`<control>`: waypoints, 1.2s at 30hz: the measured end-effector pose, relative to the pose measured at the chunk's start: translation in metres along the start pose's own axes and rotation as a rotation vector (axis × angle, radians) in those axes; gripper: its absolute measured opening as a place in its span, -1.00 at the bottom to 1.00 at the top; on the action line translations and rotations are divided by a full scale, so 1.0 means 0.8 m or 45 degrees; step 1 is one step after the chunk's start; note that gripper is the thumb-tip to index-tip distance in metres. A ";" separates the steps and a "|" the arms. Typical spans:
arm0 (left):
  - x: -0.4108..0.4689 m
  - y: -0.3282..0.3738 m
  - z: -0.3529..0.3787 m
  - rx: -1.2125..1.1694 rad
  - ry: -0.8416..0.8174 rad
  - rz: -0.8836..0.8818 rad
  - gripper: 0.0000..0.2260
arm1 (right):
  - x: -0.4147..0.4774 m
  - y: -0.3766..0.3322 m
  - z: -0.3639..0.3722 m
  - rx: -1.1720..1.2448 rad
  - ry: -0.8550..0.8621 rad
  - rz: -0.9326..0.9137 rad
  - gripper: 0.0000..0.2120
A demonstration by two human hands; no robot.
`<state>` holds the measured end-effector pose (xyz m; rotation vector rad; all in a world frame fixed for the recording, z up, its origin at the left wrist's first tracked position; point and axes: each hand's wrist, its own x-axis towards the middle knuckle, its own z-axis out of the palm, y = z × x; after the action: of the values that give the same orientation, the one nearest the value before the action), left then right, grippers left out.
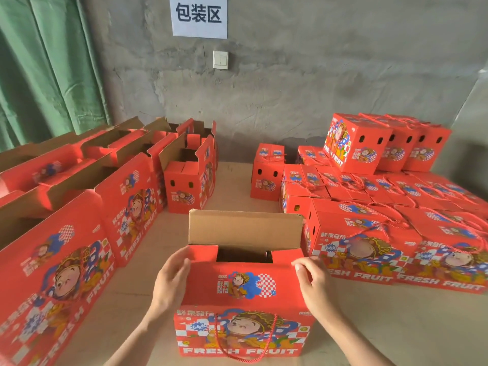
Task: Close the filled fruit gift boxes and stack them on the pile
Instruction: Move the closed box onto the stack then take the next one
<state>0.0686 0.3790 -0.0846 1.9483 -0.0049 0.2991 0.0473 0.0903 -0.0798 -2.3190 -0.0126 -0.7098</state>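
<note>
A big pile of shut red boxes [396,233] sits on the floor [396,328] on the right, with 3 more boxes on top at the back. Open red boxes [66,247] stand in rows on the left. Between them, right in front, stands 1 gift box [237,326]. Its brown back flap [245,228] sticks up. Its red front flap [208,283] is folded down. The left hand [169,281] presses the red flap's left edge with almost straight fingers. The right hand [314,283] bends its fingers over the flap's right corner. A red rope handle [217,336] hangs down the front.
</note>
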 end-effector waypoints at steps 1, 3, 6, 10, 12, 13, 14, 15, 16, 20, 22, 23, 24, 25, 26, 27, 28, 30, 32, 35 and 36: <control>-0.004 0.004 0.004 0.134 0.088 0.047 -0.80 | -0.001 0.002 -0.001 -0.003 0.024 -0.026 -0.86; -0.011 0.004 0.009 0.393 0.180 0.226 -0.82 | -0.001 0.002 -0.003 -0.002 0.043 -0.070 -0.85; -0.017 0.006 0.010 0.552 0.246 0.372 -0.83 | 0.000 -0.001 -0.001 0.010 0.057 -0.091 -0.84; -0.010 0.010 0.011 0.513 0.285 0.289 -0.85 | 0.000 -0.001 0.000 0.045 0.082 -0.031 -0.85; -0.008 0.009 0.013 0.553 0.291 0.249 -0.88 | 0.002 -0.001 0.000 0.037 0.085 -0.011 -0.86; -0.007 0.010 0.013 0.583 0.278 0.229 -0.87 | 0.003 -0.003 0.000 0.026 0.088 -0.012 -0.87; -0.005 0.010 0.013 0.607 0.260 0.225 -0.85 | 0.004 -0.003 0.001 0.015 0.092 -0.024 -0.88; -0.004 0.010 0.013 0.621 0.238 0.202 -0.83 | 0.005 -0.003 0.001 0.008 0.093 -0.025 -0.89; -0.002 0.010 0.012 0.633 0.224 0.185 -0.81 | 0.006 -0.002 0.002 0.002 0.092 -0.024 -0.90; 0.003 0.013 0.010 0.617 0.150 0.125 -0.83 | 0.006 0.001 0.004 0.065 0.087 0.057 -0.91; 0.010 0.015 0.004 0.463 0.112 0.064 -0.89 | 0.007 0.002 0.004 0.124 0.090 0.124 -0.90; 0.014 0.017 0.000 0.365 0.114 0.009 -0.88 | 0.008 0.003 0.004 0.142 0.090 0.139 -0.89; 0.018 0.019 -0.003 0.305 0.133 -0.053 -0.85 | 0.008 0.004 0.004 0.155 0.085 0.145 -0.88; 0.021 0.019 -0.004 0.298 0.168 -0.080 -0.83 | 0.007 0.005 0.005 0.163 0.076 0.148 -0.87; 0.024 0.016 -0.003 0.320 0.209 -0.095 -0.82 | 0.007 0.007 0.005 0.164 0.067 0.145 -0.86; 0.025 0.014 -0.001 0.324 0.234 -0.109 -0.82 | 0.007 0.008 0.005 0.154 0.058 0.141 -0.87; 0.026 0.011 0.002 0.299 0.228 -0.150 -0.79 | 0.008 0.008 0.006 0.146 0.042 0.154 -0.87; 0.028 0.008 0.007 0.177 0.127 -0.290 -0.72 | 0.015 0.009 0.008 0.141 -0.053 0.256 -0.70; 0.031 0.009 0.009 0.112 0.017 -0.420 -0.70 | 0.020 0.012 0.009 0.186 -0.241 0.422 -0.50; 0.028 0.007 0.014 0.183 0.007 -0.446 -0.68 | 0.034 0.013 -0.001 0.321 -0.491 0.568 -0.31; 0.026 0.007 0.014 0.202 0.021 -0.426 -0.66 | 0.042 0.013 -0.005 0.378 -0.535 0.580 -0.23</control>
<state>0.0899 0.3693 -0.0790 2.0633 0.3620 0.0951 0.0758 0.0739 -0.0670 -2.0366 0.2002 0.0126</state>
